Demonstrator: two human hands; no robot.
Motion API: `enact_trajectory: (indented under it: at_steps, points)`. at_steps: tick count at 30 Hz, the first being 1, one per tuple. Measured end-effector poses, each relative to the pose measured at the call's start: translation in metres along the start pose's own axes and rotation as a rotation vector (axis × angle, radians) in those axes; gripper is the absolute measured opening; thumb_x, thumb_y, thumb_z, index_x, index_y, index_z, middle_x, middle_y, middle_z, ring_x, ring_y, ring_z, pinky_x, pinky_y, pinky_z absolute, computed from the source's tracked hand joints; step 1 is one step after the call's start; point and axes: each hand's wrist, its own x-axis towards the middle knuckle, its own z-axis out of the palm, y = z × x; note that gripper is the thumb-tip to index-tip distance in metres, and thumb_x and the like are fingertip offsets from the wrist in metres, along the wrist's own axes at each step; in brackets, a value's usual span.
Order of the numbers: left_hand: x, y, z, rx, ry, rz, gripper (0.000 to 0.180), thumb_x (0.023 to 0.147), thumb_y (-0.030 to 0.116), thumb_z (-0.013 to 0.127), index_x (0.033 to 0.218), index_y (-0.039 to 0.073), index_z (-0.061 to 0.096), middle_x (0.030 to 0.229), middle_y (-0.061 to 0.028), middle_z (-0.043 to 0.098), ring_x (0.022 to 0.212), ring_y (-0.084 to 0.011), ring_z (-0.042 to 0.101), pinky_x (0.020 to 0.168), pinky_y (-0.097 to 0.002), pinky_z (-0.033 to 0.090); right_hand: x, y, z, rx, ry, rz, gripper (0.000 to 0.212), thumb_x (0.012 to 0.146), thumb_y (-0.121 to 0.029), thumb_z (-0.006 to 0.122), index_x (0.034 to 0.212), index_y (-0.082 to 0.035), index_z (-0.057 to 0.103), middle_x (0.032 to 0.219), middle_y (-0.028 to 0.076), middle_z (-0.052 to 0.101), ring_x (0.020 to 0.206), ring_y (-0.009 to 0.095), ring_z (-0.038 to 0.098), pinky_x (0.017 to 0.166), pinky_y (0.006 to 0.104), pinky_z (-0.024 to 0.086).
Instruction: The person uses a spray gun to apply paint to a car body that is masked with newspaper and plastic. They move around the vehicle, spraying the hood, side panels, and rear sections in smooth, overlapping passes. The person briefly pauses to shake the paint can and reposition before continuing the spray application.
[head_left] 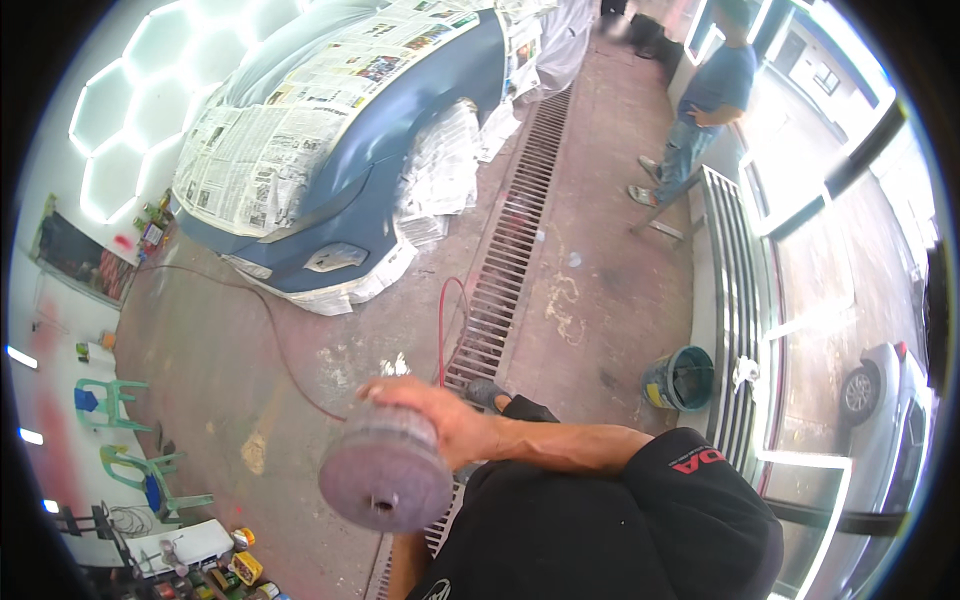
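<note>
Stained floor (pixel 615 290) spreads below you, and above the left edge of its drain grate (pixel 517 220) your right hand (pixel 442 411) wraps its fingers round the purplish round-faced tool (pixel 385 472), probably rigid, top-heavy, best held by its narrower body, your left hand being hidden, its grip untellable.

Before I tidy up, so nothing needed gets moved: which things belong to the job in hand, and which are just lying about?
Apparently in the job:
round-topped tool in the right hand
red hose
car partly under newspaper

Probably just lying about:
bucket
green chairs
yellow container
</note>
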Motion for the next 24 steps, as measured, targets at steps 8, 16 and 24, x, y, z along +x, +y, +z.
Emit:
enact_trajectory:
  at_steps: [8,16,24]
  points:
    - [-0.011,0.207,-0.08,-0.091,0.637,0.681,0.133,0.074,0.064,0.099,0.174,0.017,0.025,0.171,-0.0264,0.034,0.155,-0.0452,0.042,0.128,-0.0634,0.034,-0.057,-0.081,-0.073,-0.322,0.17,0.05,0.117,0.063,-0.027,0.109,0.161,-0.01,0.047,0.153,0.019,0.058,0.14,0.036,0.062,0.117,0.0464,0.051]
    - [0.042,0.366,-0.062,0.752,0.233,1.035,0.108,0.07,0.061,0.098,0.161,0.029,0.051,0.167,-0.0239,0.046,0.15,-0.0466,0.049,0.12,-0.0689,0.04,-0.122,-0.124,-0.158,-0.318,0.104,0.046,0.111,0.066,-0.034,0.107,0.158,-0.007,0.049,0.148,0.019,0.061,0.134,0.038,0.065,0.112,0.0492,0.054]
    - [0.097,0.46,0.041,0.678,0.085,1.156,0.087,0.073,0.054,0.096,0.149,0.027,0.064,0.16,-0.0196,0.054,0.134,-0.0446,0.058,0.109,-0.0618,0.05,-0.185,-0.169,-0.256,-0.281,0.193,0.108,0.106,0.069,-0.035,0.105,0.157,-0.009,0.052,0.148,0.017,0.062,0.136,0.036,0.064,0.114,0.049,0.053]
